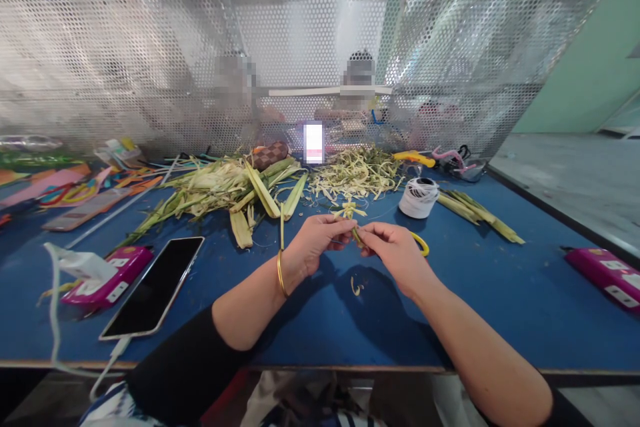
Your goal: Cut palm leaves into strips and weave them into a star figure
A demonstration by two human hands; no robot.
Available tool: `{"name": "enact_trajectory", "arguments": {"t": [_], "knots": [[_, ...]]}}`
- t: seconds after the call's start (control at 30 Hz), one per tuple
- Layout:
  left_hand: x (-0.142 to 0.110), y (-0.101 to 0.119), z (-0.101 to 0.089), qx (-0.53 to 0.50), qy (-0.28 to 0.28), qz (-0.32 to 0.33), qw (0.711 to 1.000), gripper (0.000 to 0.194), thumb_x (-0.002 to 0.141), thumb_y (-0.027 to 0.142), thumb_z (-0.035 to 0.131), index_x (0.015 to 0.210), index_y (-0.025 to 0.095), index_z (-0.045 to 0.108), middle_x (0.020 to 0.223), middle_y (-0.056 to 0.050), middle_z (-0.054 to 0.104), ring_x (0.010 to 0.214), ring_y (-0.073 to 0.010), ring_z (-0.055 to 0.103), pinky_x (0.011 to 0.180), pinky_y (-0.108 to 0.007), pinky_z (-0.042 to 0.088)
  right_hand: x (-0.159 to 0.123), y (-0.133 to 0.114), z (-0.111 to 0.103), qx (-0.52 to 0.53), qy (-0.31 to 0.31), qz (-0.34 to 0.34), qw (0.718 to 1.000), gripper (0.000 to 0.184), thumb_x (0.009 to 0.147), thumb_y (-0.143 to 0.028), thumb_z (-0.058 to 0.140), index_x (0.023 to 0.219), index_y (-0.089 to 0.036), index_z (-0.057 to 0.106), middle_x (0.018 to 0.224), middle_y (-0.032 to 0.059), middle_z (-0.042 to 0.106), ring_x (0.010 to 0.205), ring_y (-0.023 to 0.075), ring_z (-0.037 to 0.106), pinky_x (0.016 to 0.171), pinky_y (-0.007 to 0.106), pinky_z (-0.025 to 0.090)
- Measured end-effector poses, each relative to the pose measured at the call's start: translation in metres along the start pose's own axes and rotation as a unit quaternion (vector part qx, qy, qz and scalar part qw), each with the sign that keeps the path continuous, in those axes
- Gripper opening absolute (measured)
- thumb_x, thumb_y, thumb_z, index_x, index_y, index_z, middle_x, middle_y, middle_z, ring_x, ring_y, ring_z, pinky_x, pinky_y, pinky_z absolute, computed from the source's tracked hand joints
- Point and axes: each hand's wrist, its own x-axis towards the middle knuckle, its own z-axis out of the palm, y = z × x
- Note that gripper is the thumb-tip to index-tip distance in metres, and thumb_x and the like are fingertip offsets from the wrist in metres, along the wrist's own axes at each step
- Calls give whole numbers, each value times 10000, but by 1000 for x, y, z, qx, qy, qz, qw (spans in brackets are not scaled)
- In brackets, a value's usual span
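In front of me my left hand [320, 239] pinches a small piece of folded pale-green leaf strips [349, 209], whose spiky top sticks up above the fingers. My right hand [393, 250] is closed on the green lower end of the same piece, close beside the left fingertips. Partly hidden behind the right hand is a yellow loop handle [421, 244]. A curled leaf scrap [355, 286] lies on the blue table below the hands. A spool of white thread [419, 198] stands beyond the right hand.
Leaf husks [215, 187] are piled at back left, shredded strips [357, 172] at back centre. More leaf stalks [480, 213] lie right. A phone [154, 287] on a cable and a magenta power strip [120, 267] lie left. A perforated metal screen [310, 33] closes the back; people sit beyond.
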Motion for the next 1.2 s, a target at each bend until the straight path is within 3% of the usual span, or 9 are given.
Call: {"name": "enact_trajectory", "arguments": {"t": [0.27,0.57,0.87,1.03,1.2], "knots": [[-2,0,4,20,-9,-5,1000,261,593,351,774,653,149,619,635,12,581,602,-90,536,597,-228,426,-1,4,0,-129,58,-78,987,197,766,-329,506,651,-198,597,575,-10,598,579,154,541,574,260,405],[-3,1,8,70,11,11,997,15,670,160,628,664,146,625,610,-7,612,605,-104,586,597,-226,465,0,4,0,-143,82,-78,983,184,743,-311,508,637,-193,600,576,0,603,557,153,535,546,258,391],[-5,-4,15,95,31,35,994,128,649,68,555,724,152,617,635,7,642,586,-116,632,580,-225,481,4,13,1,-151,76,-78,983,199,765,-326,515,687,-183,630,647,28,652,629,178,575,601,273,419],[-4,-1,13,98,33,-3,995,179,656,52,526,779,156,604,635,7,656,560,-117,639,558,-218,475,4,9,-1,-186,96,-91,974,199,747,-304,495,631,-187,607,592,9,611,583,157,528,571,259,383],[-5,0,14,80,21,-24,996,48,697,140,561,736,163,545,634,-6,652,572,-128,645,535,-216,461,4,9,0,-172,117,-91,974,208,743,-320,503,629,-184,612,591,7,614,580,153,521,572,257,380]]}}
